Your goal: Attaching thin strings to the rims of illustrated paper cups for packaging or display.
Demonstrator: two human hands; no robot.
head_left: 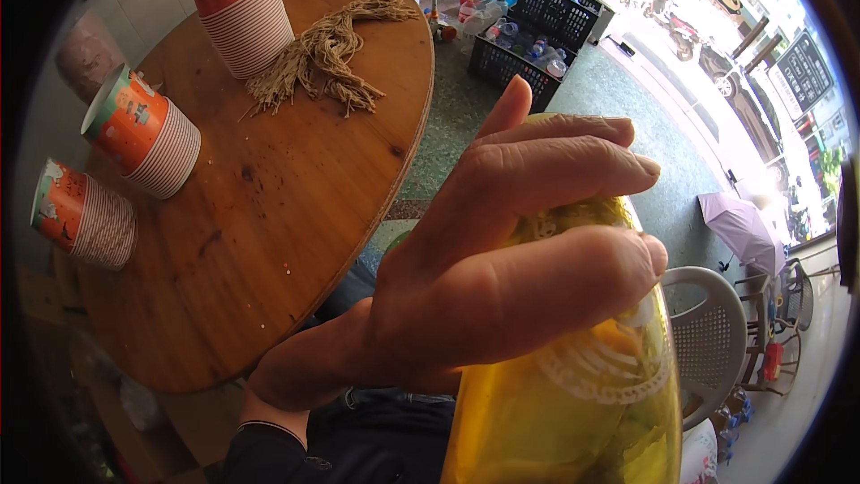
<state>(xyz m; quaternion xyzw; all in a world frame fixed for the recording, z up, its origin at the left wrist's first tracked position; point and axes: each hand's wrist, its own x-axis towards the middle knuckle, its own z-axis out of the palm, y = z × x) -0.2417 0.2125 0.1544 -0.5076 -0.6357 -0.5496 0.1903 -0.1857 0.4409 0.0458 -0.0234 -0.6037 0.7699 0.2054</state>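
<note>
A see-through yellow bottle (573, 421) with white printing fills the lower right, close in front of me. My left hand (502, 215) reaches across from the lower left and wraps round its upper part. The thumb lies on the near side, two fingers curl over the far side, and another digit sticks up. The bottle's top is mostly hidden behind these fingers. My right hand does not show. To the left of the bottle is a round wooden table (269, 206), with small specks scattered on its top.
Stacks of orange and green paper cups (166, 139) stand along the table's left side. A bundle of tan straw-like cords (327, 54) lies at its far end. Beyond are a black crate (515, 72) of plastic bottles, a grey chair (712, 332) and a pale purple umbrella (743, 229).
</note>
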